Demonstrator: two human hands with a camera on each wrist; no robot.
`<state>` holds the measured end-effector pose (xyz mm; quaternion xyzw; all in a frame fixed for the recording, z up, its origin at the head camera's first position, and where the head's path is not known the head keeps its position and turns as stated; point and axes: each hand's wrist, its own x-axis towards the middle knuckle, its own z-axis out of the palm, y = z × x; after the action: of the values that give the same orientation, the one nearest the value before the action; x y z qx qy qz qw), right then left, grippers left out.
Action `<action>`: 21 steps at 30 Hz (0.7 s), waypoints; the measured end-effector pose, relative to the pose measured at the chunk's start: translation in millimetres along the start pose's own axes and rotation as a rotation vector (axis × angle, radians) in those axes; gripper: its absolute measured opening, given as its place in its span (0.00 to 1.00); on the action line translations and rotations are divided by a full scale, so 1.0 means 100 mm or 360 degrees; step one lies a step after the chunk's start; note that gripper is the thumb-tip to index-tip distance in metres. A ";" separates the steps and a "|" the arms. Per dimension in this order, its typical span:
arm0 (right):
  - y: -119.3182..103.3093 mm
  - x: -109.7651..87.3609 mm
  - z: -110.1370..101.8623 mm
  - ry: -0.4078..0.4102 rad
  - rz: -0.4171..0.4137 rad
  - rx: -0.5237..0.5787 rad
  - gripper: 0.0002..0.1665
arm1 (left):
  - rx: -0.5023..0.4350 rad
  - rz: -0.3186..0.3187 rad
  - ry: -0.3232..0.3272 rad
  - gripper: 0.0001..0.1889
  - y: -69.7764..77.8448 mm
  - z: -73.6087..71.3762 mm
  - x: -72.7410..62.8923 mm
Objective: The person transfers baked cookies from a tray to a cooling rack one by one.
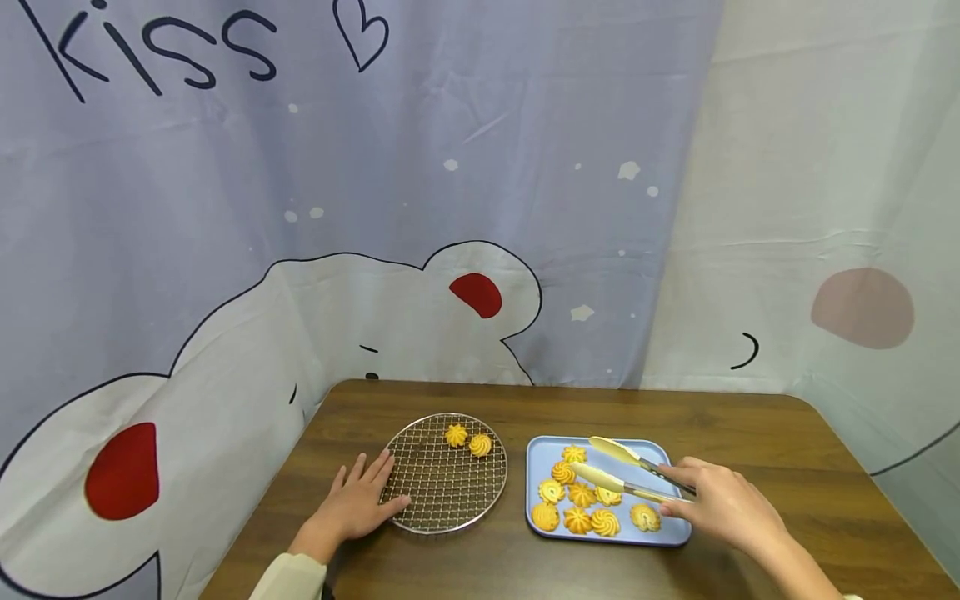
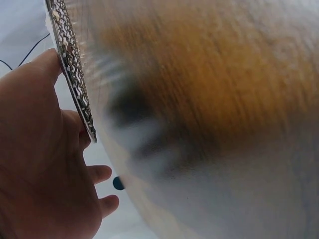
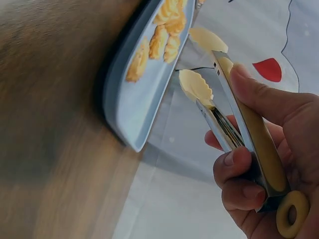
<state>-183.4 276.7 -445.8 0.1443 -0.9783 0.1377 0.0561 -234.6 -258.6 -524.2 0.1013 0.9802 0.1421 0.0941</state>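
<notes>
My left hand [image 1: 354, 505] rests at the left edge of a round wire cooling rack [image 1: 433, 493], its fingers spread and the thumb at the near rim. Two swirled golden cookies, a star-shaped one [image 1: 456, 435] and a round one [image 1: 481, 446], lie on the rack's far right part. With my right hand [image 1: 726, 500] I grip metal tongs [image 3: 245, 117] with cream scalloped tips. The tips are parted, nothing between them, over a blue tray [image 1: 534, 467]. Several piped cookies [image 1: 581, 495] sit on this tray, mostly toward its left; a single cookie [image 1: 645, 517] lies nearer the right.
Rack and tray stand side by side on a brown wooden table [image 1: 442, 567], with a strip of tabletop between them. Behind the table hangs a printed curtain [image 1: 480, 192] with cartoon bears, closing off the back and sides.
</notes>
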 end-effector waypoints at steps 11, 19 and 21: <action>0.15 -0.32 -0.06 0.0028 0.0038 -0.0058 0.33 | 0.0015 0.0015 0.0010 0.45 0.01 0.00 -0.02; 0.30 -0.55 -0.12 -0.0098 0.0145 -0.0053 0.35 | 0.0024 0.0016 0.0026 0.45 0.02 0.00 -0.01; 0.35 -0.56 -0.13 -0.0189 0.0182 -0.0037 0.37 | 0.0022 0.0010 0.0024 0.45 0.02 0.00 -0.02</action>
<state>-139.2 327.5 -451.0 0.0954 -0.9881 0.1207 -0.0084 -232.3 -257.5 -523.0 0.1040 0.9815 0.1363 0.0854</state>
